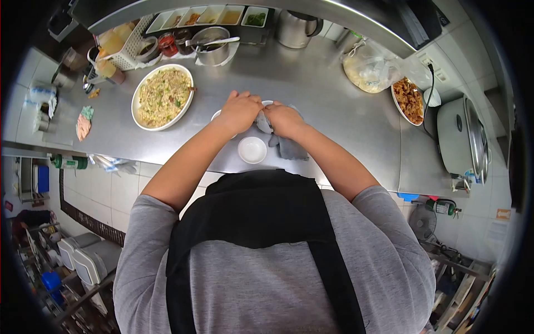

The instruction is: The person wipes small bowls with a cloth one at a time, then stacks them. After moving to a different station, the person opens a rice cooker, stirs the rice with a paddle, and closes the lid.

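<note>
At the middle of the steel counter my left hand [242,113] and my right hand [284,120] come together, both with curled fingers. Between them is a small greyish-white piece [263,123], largely covered, so I cannot make out what it is. A grey cloth [291,148] lies under and around my right hand, with folds showing above and below the wrist. Just in front of me stands a small white bowl [252,150]. Beside my left wrist, the rim of another white bowl [216,115] peeks out, mostly hidden by the forearm.
To the left sits an oval plate of fried rice [163,97]. Behind it are a steel pot [212,51], sauce jars and a topping tray [208,15]. A kettle [297,29], plastic bag [370,72], meat dish [408,101] and rice cooker [459,136] line the back and right.
</note>
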A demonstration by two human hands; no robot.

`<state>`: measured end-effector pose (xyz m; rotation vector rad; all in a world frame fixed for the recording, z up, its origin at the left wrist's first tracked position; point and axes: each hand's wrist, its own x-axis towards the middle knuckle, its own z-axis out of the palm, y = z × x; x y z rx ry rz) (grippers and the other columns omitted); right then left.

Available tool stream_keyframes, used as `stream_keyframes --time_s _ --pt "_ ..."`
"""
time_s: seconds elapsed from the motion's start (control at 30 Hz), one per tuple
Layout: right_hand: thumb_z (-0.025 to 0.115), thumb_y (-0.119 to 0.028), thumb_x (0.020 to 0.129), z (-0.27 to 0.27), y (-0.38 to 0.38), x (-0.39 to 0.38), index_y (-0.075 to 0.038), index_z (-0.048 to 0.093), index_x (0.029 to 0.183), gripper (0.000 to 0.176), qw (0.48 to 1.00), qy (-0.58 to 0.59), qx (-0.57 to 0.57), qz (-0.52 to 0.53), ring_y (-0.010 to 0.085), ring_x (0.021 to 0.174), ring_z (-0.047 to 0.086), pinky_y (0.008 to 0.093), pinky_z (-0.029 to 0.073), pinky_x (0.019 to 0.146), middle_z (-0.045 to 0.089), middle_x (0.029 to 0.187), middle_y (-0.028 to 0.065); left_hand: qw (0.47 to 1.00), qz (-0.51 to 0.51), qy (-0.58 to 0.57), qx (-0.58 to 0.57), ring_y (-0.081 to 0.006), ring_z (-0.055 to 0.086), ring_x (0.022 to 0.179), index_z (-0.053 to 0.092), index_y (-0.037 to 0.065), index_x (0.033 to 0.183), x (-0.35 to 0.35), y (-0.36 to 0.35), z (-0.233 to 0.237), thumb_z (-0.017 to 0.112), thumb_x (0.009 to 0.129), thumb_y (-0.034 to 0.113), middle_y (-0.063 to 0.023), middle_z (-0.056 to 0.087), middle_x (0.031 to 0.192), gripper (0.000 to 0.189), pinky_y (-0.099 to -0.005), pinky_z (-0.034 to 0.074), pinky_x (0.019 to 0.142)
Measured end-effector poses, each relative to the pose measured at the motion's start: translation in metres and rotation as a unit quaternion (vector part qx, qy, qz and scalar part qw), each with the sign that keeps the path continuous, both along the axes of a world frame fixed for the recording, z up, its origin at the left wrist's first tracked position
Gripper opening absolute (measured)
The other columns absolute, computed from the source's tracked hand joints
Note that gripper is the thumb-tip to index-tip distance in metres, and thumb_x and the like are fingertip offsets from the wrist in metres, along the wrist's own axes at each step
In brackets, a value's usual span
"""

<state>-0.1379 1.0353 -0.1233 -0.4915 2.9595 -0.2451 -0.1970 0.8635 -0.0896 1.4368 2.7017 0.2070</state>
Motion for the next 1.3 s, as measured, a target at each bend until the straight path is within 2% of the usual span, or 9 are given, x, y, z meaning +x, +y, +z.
stream_keyframes --time_s 0.27,0.43,0.5,0.67,0.9,1.03,1.1,1.23,1.3 --pt "0.074 -0.021 0.081 -0.015 0.036 0.05 -0.006 0.062 0.114 0.038 0.952 0.147 -0.236 -0.128 0.0272 0.11 0.056 0.0399 0.05 0.09 0.063 0.115 0.0088 0.988 -0.126 0.045 -0.073 -0.0205 0.056 0.107 0.071 0.015 0.104 -0.007 0.016 0.008 0.067 0.081 0.015 0.0018 0.064 0.111 0.024 -0.0406 0.042 0.093" --pt "0.056 -0.042 0.097 -0.031 0.064 0.081 0.003 0.051 0.13 0.056 0.63 0.12 -0.656 -0.398 0.019 0.12 0.051 0.0337 0.041 0.101 0.055 0.129 0.0137 0.986 -0.113 -0.06 0.111 -0.0235 0.062 0.096 0.069 0.01 0.103 -0.012 0.018 -0.018 0.065 0.086 0.015 -0.0015 0.066 0.101 0.018 -0.0369 0.048 0.087" --pt "0.057 -0.042 0.097 -0.024 0.058 0.092 0.004 0.047 0.133 0.06 0.65 0.109 -0.634 -0.404 0.0208 0.119 0.052 0.0343 0.041 0.102 0.055 0.129 0.0147 0.974 -0.091 -0.122 0.169 -0.0221 0.064 0.092 0.068 0.008 0.104 -0.009 0.024 -0.018 0.064 0.088 0.014 -0.0019 0.067 0.098 0.017 -0.0341 0.049 0.084" --pt "0.061 -0.034 0.092 0.021 -0.004 0.085 -0.01 0.042 0.142 0.059 0.839 0.294 -0.416 -0.189 0.0403 0.135 0.034 0.0457 0.03 0.111 0.034 0.149 0.0179 0.525 0.222 -0.7 0.43 -0.0142 0.063 0.096 0.062 0.003 0.114 0.033 0.051 -0.005 0.053 0.096 0.01 -0.0062 0.066 0.105 0.021 -0.0289 0.05 0.082" --pt "0.061 -0.03 0.089 0.057 0.004 0.033 -0.014 0.072 0.099 0.022 0.854 0.291 -0.356 -0.243 0.0348 0.098 0.059 0.0428 0.047 0.083 0.066 0.107 0.0099 0.465 0.185 -0.728 0.469 -0.0068 0.055 0.086 0.062 0.011 0.109 0.058 0.041 0.024 0.057 0.097 0.018 0.0039 0.063 0.094 0.015 -0.0236 0.042 0.076" --pt "0.061 -0.03 0.091 0.073 0.014 0.017 -0.007 0.071 0.092 0.025 0.834 0.165 -0.45 -0.271 0.0267 0.072 0.064 0.0365 0.05 0.067 0.068 0.083 0.0074 0.478 0.177 -0.723 0.466 -0.0084 0.056 0.085 0.061 0.009 0.113 0.059 0.026 0.025 0.06 0.096 0.021 0.003 0.063 0.095 0.021 -0.0236 0.042 0.079" --pt "0.058 -0.033 0.096 0.076 0.02 0.014 -0.001 0.069 0.1 0.034 0.689 -0.088 -0.646 -0.317 0.016 0.07 0.064 0.0292 0.051 0.064 0.07 0.086 0.0084 0.486 0.16 -0.727 0.458 -0.0082 0.057 0.085 0.063 0.008 0.112 0.064 0.016 0.026 0.06 0.096 0.021 0.002 0.064 0.096 0.021 -0.0236 0.042 0.079" --pt "0.057 -0.038 0.097 0.058 0.035 0.014 0.0 0.066 0.105 0.04 0.636 -0.081 -0.671 -0.373 0.0127 0.065 0.06 0.0269 0.051 0.065 0.065 0.078 0.0032 0.762 0.173 -0.523 0.339 -0.008 0.06 0.091 0.067 0.009 0.114 0.08 -0.031 0.024 0.062 0.094 0.016 -0.0011 0.068 0.1 0.022 -0.0251 0.039 0.079" --pt "0.057 -0.037 0.096 0.024 0.036 0.006 -0.001 0.06 0.117 0.042 0.671 -0.026 -0.637 -0.378 0.0201 0.078 0.063 0.0328 0.052 0.072 0.066 0.092 0.0093 0.97 -0.069 -0.075 0.221 -0.0129 0.065 0.092 0.069 0.014 0.112 0.085 -0.062 0.005 0.068 0.086 0.014 -0.002 0.071 0.097 0.026 -0.0309 0.039 0.086"
